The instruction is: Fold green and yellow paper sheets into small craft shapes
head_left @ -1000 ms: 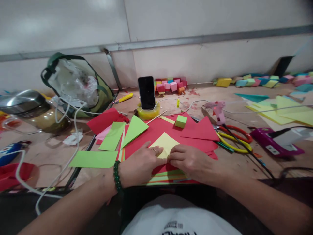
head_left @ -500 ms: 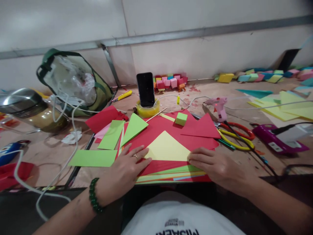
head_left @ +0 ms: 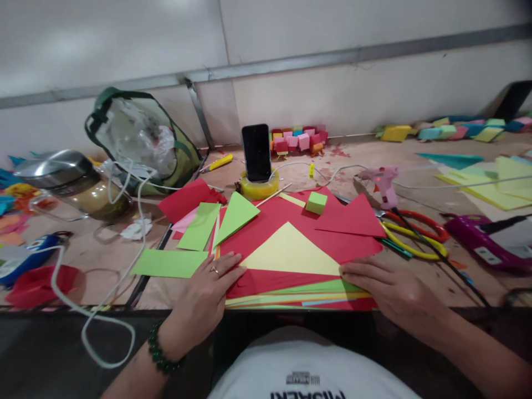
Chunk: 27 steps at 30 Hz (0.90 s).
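A pale yellow sheet of paper folded into a triangle lies on a stack of red paper, its peak pointing away from me. My left hand rests on its left corner, fingers stretched out over the paper. At the opposite corner, my right hand lies with fingers extended and close together, tips touching the edge. Beyond the triangle sit a small green paper cube and a folded green paper triangle. A green paper strip lies left of my left hand.
A phone stands upright in a yellow tape roll. To the right are a pink glue gun, scissors and a purple device. A jar, a bag and a loose white cable occupy the left.
Both hands have slid outward along the yellow triangle to its two corners, uncovering more of its lower edge. The camera view has turned slightly left.
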Motion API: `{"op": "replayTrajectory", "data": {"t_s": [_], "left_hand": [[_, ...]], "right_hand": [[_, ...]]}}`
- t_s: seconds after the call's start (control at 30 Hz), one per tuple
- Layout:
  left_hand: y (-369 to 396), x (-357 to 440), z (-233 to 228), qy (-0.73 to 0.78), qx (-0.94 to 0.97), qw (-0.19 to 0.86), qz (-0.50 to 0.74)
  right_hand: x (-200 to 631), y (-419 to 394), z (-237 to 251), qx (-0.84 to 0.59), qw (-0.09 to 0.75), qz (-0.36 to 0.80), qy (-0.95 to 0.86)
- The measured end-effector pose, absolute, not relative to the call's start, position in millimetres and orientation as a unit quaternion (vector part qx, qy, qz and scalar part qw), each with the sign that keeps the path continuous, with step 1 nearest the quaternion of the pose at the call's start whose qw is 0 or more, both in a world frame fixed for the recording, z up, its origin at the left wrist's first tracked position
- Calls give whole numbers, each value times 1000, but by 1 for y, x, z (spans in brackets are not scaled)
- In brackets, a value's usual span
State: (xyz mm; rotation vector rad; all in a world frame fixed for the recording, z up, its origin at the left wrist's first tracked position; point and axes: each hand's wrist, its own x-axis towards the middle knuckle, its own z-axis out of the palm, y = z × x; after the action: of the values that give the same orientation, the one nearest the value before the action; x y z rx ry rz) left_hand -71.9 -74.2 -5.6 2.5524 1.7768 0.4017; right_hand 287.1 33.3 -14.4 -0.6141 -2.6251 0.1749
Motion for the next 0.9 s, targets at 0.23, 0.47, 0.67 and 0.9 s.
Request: {"op": "replayTrajectory", "data": {"t_s": [0.23, 0.47, 0.67, 0.9], "left_hand": [[-82, -78, -10, 592, 793, -39, 138], [-79, -76, 8, 634, 753, -97, 147], [-62, -37, 7, 616, 773, -24, 147], [-46, -37, 2, 635, 750, 63, 173]], "right_hand": [[289, 33, -16, -230, 207, 60, -949], [280, 31, -8, -209, 223, 0, -952], [278, 25, -4, -236, 235, -16, -943], [295, 19, -7, -311, 255, 5, -916]]}}
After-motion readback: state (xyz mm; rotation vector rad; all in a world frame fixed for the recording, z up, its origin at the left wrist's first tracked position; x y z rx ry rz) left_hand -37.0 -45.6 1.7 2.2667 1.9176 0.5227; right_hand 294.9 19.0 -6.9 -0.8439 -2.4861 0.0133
